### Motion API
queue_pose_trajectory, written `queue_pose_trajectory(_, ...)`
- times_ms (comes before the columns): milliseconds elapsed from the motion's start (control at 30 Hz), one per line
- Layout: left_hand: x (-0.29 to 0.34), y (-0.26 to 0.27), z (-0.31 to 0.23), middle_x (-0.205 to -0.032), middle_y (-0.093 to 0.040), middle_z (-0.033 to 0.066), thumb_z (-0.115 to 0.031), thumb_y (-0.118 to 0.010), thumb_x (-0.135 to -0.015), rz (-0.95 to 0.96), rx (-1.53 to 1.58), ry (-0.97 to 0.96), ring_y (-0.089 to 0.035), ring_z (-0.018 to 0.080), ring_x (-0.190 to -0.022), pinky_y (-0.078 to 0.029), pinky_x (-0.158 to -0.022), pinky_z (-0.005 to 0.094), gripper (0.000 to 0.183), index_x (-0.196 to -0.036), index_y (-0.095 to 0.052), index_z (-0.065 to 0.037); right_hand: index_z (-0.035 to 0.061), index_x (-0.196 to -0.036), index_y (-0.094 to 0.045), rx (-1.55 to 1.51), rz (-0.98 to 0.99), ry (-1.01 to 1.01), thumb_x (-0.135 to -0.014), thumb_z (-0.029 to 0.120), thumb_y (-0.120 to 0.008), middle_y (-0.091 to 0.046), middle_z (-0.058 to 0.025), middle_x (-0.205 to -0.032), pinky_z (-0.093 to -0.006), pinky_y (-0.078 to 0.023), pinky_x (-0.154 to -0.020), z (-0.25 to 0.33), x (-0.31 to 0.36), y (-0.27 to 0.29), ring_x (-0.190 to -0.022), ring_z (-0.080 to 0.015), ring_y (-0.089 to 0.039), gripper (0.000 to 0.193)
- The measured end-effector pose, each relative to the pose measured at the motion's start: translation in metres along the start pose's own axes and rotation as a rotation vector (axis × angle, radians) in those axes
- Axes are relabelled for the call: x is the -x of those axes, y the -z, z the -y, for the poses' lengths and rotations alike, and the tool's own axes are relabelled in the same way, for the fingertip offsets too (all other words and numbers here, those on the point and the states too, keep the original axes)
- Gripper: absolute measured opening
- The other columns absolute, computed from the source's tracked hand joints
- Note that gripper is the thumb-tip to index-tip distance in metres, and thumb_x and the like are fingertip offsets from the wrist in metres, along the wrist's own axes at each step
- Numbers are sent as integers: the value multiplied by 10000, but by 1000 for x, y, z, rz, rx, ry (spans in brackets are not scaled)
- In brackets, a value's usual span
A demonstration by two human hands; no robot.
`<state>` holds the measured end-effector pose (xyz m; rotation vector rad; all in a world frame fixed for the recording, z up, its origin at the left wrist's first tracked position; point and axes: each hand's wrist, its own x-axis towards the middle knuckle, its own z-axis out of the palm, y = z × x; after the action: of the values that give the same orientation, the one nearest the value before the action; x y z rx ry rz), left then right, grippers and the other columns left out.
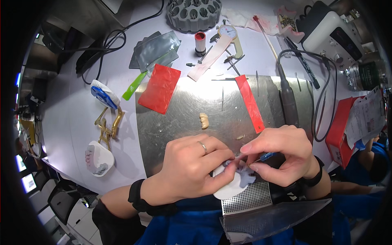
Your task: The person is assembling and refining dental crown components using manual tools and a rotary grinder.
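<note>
My left hand (200, 165) is closed around a white-based dental cast (228, 190) with grey teeth, tilted near the front edge of the metal plate. My right hand (281, 157) pinches a thin tool with a blue shaft (266, 156) between thumb and fingers. Its tip is at the cast's teeth, beside my left fingertips, which partly hide the contact. Beyond my hands, a small tooth-coloured dental bridge (204, 121) lies on the metal plate (183, 122). A smaller tooth-coloured piece (240, 137) rests just past my right fingers.
Red sheet (160, 89), red strip (250, 104) and handpiece (289, 98) lie ahead. A brass articulator (109, 126) and another cast (105, 159) stand left. Farther back are a dial gauge (232, 34) and bur stand (194, 18). A perforated grille (247, 200) and clear shield (277, 220) sit below my hands.
</note>
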<state>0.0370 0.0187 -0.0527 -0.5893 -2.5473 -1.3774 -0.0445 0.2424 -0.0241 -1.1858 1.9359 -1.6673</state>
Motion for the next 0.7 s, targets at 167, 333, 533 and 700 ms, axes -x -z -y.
queue_pose_trajectory(167,-4,8,1,-754,-724,73,-18,-797,-713,-42,29,27,-688,221,-622,-520,-544,313,144,-846,-747,-35,-15,-1178,-726,14,23,35,-731,-98,-721,-756,-116,-929,-282,-594,-644,2,0,-3,-747,-199,-748,454)
queue_pose_trajectory(333,-21,43,9,-836,-744,90,9,-790,-812,-172,-269,69,-668,226,-740,-511,-688,324,94,-899,-761,-11,-54,-1201,-693,-25,-213,-96,-793,-110,-717,-743,-124,-994,-251,-597,-687,-3,3,-5,-805,-146,-737,413)
queue_pose_trajectory(533,-28,43,15,-975,-723,90,-44,-827,-775,-200,-388,14,-632,224,-845,-500,-762,334,192,-962,-781,-31,-45,-1316,-618,-88,-241,-169,-830,-102,-735,-719,-111,-1008,-238,-586,-702,-5,8,-5,-895,-139,-733,503)
queue_pose_trajectory(700,-19,19,4,-959,-725,76,-40,-859,-747,9,158,2,-622,197,-780,-488,-666,301,249,-985,-786,-29,-65,-1299,-621,-165,-252,-136,-869,-108,-712,-690,-151,-1172,-256,-616,-750,2,4,-18,-953,-155,-732,441)
